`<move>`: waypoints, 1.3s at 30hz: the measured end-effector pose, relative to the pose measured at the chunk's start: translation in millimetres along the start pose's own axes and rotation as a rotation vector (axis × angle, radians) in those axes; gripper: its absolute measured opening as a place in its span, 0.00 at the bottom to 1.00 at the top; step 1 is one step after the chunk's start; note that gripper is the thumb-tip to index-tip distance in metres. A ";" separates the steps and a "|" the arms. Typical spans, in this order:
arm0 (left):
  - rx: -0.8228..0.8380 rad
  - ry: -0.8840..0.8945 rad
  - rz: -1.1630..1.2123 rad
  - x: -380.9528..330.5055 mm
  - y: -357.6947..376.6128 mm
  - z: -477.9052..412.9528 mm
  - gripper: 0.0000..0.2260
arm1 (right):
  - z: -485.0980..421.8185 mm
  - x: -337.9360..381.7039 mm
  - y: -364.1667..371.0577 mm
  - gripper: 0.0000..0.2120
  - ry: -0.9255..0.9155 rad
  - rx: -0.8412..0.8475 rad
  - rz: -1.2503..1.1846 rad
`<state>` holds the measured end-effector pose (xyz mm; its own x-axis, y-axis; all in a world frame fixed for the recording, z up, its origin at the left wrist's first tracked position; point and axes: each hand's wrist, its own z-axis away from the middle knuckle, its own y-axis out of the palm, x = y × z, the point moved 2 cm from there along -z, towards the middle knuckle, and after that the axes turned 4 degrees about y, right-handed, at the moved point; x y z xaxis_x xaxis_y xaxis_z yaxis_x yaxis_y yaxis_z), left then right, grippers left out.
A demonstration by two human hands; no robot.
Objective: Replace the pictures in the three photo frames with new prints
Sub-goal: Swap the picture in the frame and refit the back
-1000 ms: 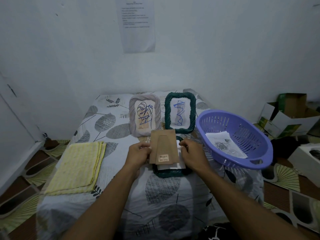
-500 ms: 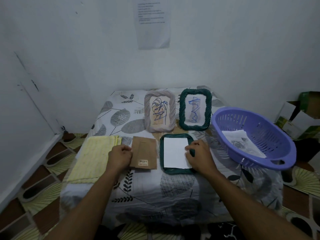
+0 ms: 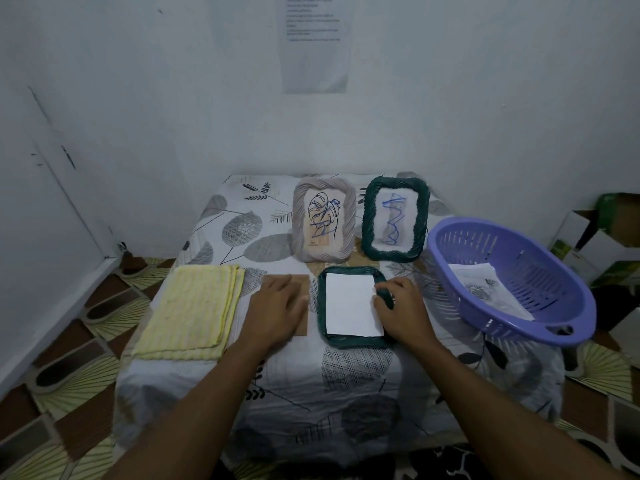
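Backing board (image 3: 302,284) lies under the flat, straight-fingered left hand (image 3: 277,308). Beside it, the face-down frame (image 3: 346,342) holds a white sheet (image 3: 351,304); the right hand (image 3: 403,311) curls its fingers on the right rim. Emptying this frame seems the step; next, lift that sheet out.

The backing board (image 3: 301,284) now lies left of the flat green frame (image 3: 356,341), with the left hand (image 3: 277,310) flattened over it.

Backing board (image 3: 302,284) mostly beneath left hand (image 3: 277,308)
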<state>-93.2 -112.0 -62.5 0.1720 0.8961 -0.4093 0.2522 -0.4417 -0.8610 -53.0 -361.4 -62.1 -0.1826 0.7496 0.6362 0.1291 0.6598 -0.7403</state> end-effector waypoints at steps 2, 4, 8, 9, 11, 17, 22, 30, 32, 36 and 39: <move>0.008 -0.017 -0.021 3.5 5.0 0.9 0.19 | 1.3 -0.8 0.5 0.12 -0.002 -0.019 -0.021; 0.003 0.005 -0.065 8.1 6.1 2.6 0.19 | 3.1 -2.1 1.6 0.11 -0.012 -0.032 -0.020; -0.018 0.020 -0.109 15.2 0.8 3.1 0.17 | 4.5 -1.9 3.6 0.11 -0.054 -0.032 0.006; -0.024 0.016 -0.115 14.8 -0.9 2.8 0.16 | 4.5 -1.4 3.3 0.10 -0.060 -0.042 -0.002; -0.054 0.023 -0.149 10.6 -4.3 0.6 0.14 | 4.1 -0.6 1.9 0.10 -0.052 -0.067 -0.035; -0.066 0.032 -0.057 -37.2 5.5 -18.0 0.17 | 3.9 -1.0 -0.4 0.11 -0.028 -0.078 -0.066; 0.011 -0.114 0.008 -46.1 28.0 -22.2 0.21 | 4.1 -3.0 0.0 0.12 -0.029 -0.068 -0.049; -0.112 -0.145 0.138 -49.4 29.1 -21.2 0.16 | 4.7 -2.4 -1.1 0.12 -0.030 -0.069 -0.081; -0.138 -0.139 0.170 -51.6 27.7 -21.7 0.11 | 5.5 -1.7 -1.4 0.11 -0.028 -0.065 -0.091; -0.128 -0.194 0.294 -53.1 22.1 -24.3 0.06 | 5.2 -0.8 -4.6 0.11 0.002 -0.038 -0.110; -0.149 -0.232 0.381 -52.1 15.0 -29.0 0.06 | 2.9 1.2 -13.8 0.12 -0.022 -0.005 -0.085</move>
<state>-70.8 -166.6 -45.3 0.0655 0.6474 -0.7593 0.3497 -0.7276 -0.5902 -57.8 -369.8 -51.8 -0.2145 0.6893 0.6920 0.1170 0.7215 -0.6824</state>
